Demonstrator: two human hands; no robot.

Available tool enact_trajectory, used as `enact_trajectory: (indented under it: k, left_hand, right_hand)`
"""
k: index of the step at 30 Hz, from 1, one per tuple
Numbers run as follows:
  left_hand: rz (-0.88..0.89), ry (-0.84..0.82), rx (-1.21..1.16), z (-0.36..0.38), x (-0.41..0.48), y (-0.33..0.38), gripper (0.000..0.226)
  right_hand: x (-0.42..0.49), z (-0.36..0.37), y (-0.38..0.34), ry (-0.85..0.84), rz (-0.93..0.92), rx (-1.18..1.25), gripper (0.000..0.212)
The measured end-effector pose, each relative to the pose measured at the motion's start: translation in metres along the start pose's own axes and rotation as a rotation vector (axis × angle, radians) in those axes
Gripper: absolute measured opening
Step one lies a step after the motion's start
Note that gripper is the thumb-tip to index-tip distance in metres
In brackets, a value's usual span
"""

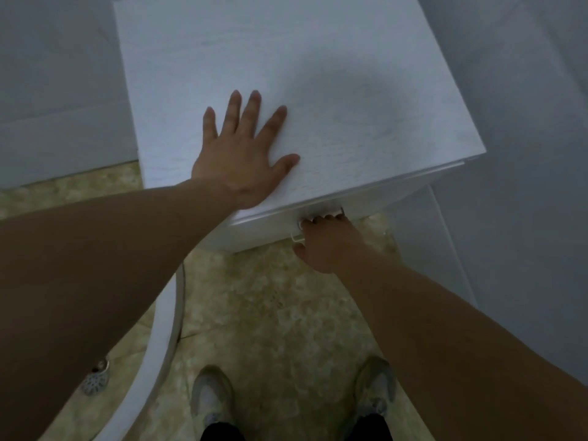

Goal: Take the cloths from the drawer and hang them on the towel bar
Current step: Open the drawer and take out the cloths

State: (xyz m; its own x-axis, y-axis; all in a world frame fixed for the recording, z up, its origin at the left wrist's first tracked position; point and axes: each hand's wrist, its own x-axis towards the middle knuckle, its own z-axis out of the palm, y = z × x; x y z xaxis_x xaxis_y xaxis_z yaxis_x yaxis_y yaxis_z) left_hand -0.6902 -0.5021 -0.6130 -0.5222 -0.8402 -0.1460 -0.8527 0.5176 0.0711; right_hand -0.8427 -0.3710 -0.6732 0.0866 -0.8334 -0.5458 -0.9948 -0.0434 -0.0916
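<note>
Low at our left, a floor drain (94, 381) sat in the tiles. Our left grip (241, 160) lay wide and flat on the white cabinet's surface (318, 74). Our right grip (327, 246) curled round the handle (300, 223) of the top drawer (264, 229), which looked closed; the cloths were out of sight.

Beige mottled floor tiles (270, 313), seen from above. Two pale grey shoes (211, 396) stand at the lower edge, dark trouser cuffs (222, 432) above them. A round perforated drain (95, 381) sits at lower left, beside a curved white rim (162, 338). Grey-white walls (57, 74) flank a white wood-grain cabinet (318, 74); a white panel (429, 249) leans at right.
</note>
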Motion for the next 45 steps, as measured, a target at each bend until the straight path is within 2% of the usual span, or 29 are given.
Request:
enact_trajectory:
  k: [3, 7, 11, 15, 21, 23, 25, 26, 30, 32, 33, 34, 36, 39, 42, 45]
  left_hand:
    - [-0.014, 0.003, 0.001, 0.000, -0.002, -0.001, 0.078]
    - [-0.003, -0.009, 0.029, -0.001, -0.003, 0.001, 0.079]
    - [0.001, -0.033, 0.018, -0.003, -0.004, 0.000, 0.080]
    - [-0.030, -0.046, 0.010, -0.003, -0.007, 0.007, 0.078]
    - [-0.059, -0.111, -0.006, -0.006, -0.028, 0.019, 0.077]
    - [-0.051, -0.125, -0.017, -0.004, -0.046, 0.028, 0.077]
    - [-0.001, -0.146, -0.003, -0.003, -0.060, 0.032, 0.079]
    - [0.027, -0.162, 0.006, -0.003, -0.066, 0.032, 0.080]
    - [0.073, -0.143, -0.050, -0.001, -0.101, 0.031, 0.077]
    - [0.124, -0.078, -0.146, 0.004, -0.132, 0.040, 0.071]
    - [0.183, -0.045, -0.186, 0.008, -0.146, 0.046, 0.067]
    - [0.245, -0.011, -0.195, 0.013, -0.158, 0.050, 0.063]
    - [0.275, 0.011, -0.150, 0.020, -0.165, 0.054, 0.063]
    - [0.059, -0.047, -0.133, 0.027, -0.147, 0.050, 0.078]
    - [0.071, -0.161, -0.211, 0.040, -0.130, 0.052, 0.092]
    - [0.057, -0.267, -0.311, 0.062, -0.118, 0.066, 0.113]
  right_hand:
    - [0.000, 0.015, -0.008, 0.148, 0.041, -0.033, 0.044]
    - [-0.022, 0.034, -0.008, 0.217, 0.033, -0.068, 0.037]
    - [-0.057, 0.063, -0.006, 0.155, 0.023, -0.099, 0.027]
    - [-0.070, 0.071, -0.008, 0.128, 0.087, -0.067, 0.020]
    - [-0.084, 0.054, -0.018, 0.014, 0.140, -0.050, 0.038]
    - [-0.095, 0.041, -0.021, -0.016, 0.118, -0.052, 0.035]
    - [-0.108, 0.026, -0.024, 0.010, 0.028, -0.034, 0.022]
    - [-0.114, 0.017, -0.024, 0.056, -0.039, -0.017, 0.015]
    - [-0.135, -0.015, -0.010, 0.422, -0.255, 0.036, 0.029]
    - [-0.134, -0.039, 0.002, 0.548, -0.248, 0.112, 0.029]
    - [-0.129, -0.048, 0.009, 0.547, -0.211, 0.130, 0.028]
    - [-0.123, -0.056, 0.015, 0.507, -0.167, 0.129, 0.030]
    - [-0.107, -0.060, 0.029, 0.287, -0.085, 0.095, 0.051]
    - [-0.078, -0.050, 0.052, -0.063, 0.047, 0.095, 0.100]
    - [-0.050, -0.031, 0.070, -0.212, 0.149, 0.225, 0.131]
    - [-0.033, -0.019, 0.065, -0.287, 0.091, 0.244, 0.144]
